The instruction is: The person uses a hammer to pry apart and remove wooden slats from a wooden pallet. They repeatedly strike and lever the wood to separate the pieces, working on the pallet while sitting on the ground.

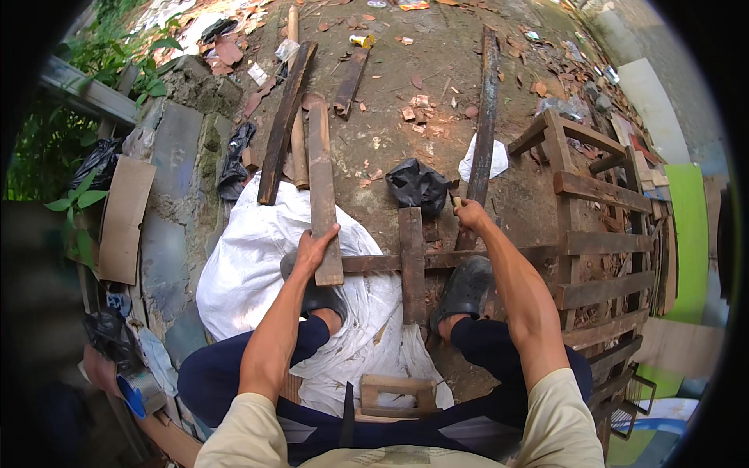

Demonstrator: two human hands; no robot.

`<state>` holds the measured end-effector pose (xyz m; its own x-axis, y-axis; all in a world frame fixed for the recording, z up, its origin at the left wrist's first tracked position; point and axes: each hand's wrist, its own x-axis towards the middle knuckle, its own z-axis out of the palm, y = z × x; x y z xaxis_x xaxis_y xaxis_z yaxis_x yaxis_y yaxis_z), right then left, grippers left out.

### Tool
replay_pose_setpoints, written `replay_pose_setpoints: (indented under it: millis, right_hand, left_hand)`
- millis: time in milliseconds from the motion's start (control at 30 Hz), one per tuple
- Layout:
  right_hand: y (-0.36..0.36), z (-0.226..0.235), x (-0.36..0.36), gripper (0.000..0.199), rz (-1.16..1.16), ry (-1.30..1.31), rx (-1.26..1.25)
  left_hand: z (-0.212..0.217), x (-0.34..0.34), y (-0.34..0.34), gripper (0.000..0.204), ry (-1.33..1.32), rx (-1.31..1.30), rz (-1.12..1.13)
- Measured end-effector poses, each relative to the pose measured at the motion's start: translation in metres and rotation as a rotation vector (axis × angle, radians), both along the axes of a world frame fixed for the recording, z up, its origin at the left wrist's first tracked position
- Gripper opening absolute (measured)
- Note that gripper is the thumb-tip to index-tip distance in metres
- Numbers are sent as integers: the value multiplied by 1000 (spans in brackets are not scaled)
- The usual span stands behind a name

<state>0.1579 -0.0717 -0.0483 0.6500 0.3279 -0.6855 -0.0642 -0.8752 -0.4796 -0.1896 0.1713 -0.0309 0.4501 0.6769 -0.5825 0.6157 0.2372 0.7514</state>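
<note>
My left hand [314, 248] grips a weathered wooden plank [321, 175] near its lower end; the plank runs away from me over a white sack [250, 265]. My right hand [470, 213] is closed on a small tool handle, touching the base of a long dark plank [485, 117] that lies on the dirt. Between my hands a short upright board [412, 261] crosses a horizontal slat [374, 264]. My feet in dark clogs [464, 288] rest on these boards.
A wooden pallet [601, 234] stands at the right. More dark planks [285, 117] and a black bag [417, 186] lie on the littered ground ahead. A concrete wall with cardboard [125, 218] runs along the left. A small wooden frame [394, 394] sits by my knees.
</note>
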Motion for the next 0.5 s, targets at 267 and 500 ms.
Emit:
replay_pose_setpoints:
  millis: [267,500]
  right_hand:
    - [-48,121,-33,18,259,26,-28]
    - [-47,181,-95,15,558,106,-194]
  left_hand:
    - [-14,-59,-148,96,-37,191,55]
    - [-8,-90,-214,98,21,160,45]
